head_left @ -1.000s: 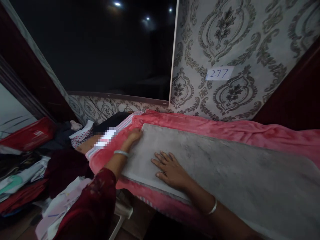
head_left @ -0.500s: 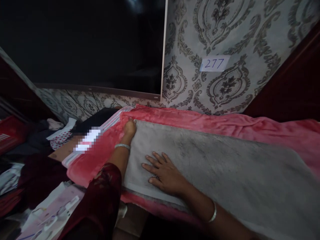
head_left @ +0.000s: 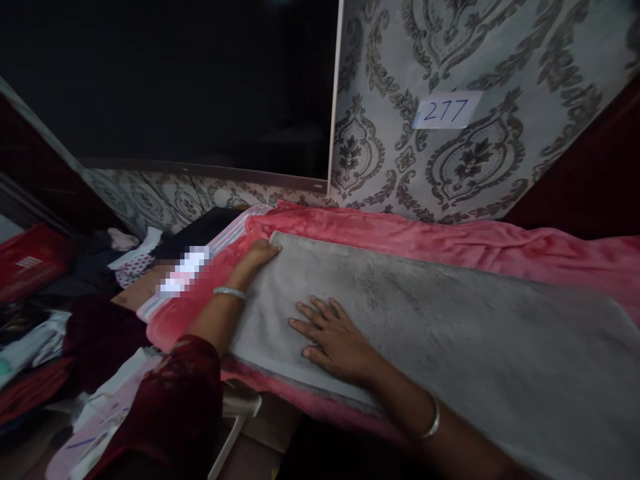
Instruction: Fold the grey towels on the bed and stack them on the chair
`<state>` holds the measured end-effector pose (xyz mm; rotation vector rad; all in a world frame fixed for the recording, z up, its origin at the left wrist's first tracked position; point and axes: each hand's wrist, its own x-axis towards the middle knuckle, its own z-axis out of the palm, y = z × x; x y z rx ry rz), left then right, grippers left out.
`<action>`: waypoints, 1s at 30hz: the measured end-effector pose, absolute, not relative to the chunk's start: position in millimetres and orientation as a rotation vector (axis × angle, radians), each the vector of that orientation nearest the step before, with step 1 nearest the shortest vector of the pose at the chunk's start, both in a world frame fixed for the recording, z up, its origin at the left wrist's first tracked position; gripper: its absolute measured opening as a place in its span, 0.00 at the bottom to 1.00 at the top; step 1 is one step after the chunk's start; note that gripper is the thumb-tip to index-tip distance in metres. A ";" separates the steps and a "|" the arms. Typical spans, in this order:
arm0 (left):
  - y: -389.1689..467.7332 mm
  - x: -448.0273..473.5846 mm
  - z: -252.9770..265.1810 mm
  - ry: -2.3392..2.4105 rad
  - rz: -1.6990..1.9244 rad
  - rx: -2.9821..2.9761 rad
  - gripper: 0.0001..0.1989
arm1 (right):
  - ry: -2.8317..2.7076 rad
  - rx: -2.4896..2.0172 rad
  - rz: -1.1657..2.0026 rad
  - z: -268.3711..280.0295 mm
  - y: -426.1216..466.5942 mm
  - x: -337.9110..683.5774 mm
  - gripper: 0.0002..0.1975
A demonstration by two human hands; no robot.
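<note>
A long grey plush cloth lies spread over a pink plush blanket. At the cloth's far left corner, my left hand has its fingers closed on the edge, the thumb on top. The fingers' undersides are hidden. My right hand rests flat near the middle of the cloth's left part, fingers spread, holding nothing. Pink blanket shows around the cloth at the back, left and front, with a striped border along its left side.
Behind the blanket stand a large dark television and a patterned wall with a paper label reading 277. On the left are a red bag, a cardboard piece and piled clothes. A pale metal leg shows below.
My left hand has turned slightly, its thumb now reaching over the cloth's edge, and its forearm has swung left. My right hand stays flat on the cloth. The view has shifted slightly.
</note>
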<state>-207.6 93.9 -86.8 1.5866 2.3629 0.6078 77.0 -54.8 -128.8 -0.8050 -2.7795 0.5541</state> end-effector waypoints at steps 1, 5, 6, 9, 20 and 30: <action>88.6 -205.2 -89.4 2.383 0.596 1.595 0.14 | -2.780 -0.805 0.544 -129.6 -55.0 76.9 0.29; 73.9 -190.9 -96.7 2.481 0.523 1.694 0.15 | -2.784 -0.803 0.496 -131.7 -55.1 76.9 0.29; 72.4 -188.8 -96.1 2.489 0.502 1.716 0.15 | -2.789 -0.806 0.483 -131.7 -55.1 77.1 0.29; 68.4 -192.2 -89.2 2.433 0.470 1.732 0.15 | -2.811 -0.811 0.433 -131.1 -55.0 77.7 0.29; -24.4 -207.3 -107.8 2.479 0.460 1.625 0.16 | -2.826 -0.782 0.342 -135.4 -55.0 78.2 0.28; -41.5 -215.6 -90.2 2.488 0.311 1.643 0.13 | -2.822 -0.784 0.370 -133.5 -51.6 77.0 0.29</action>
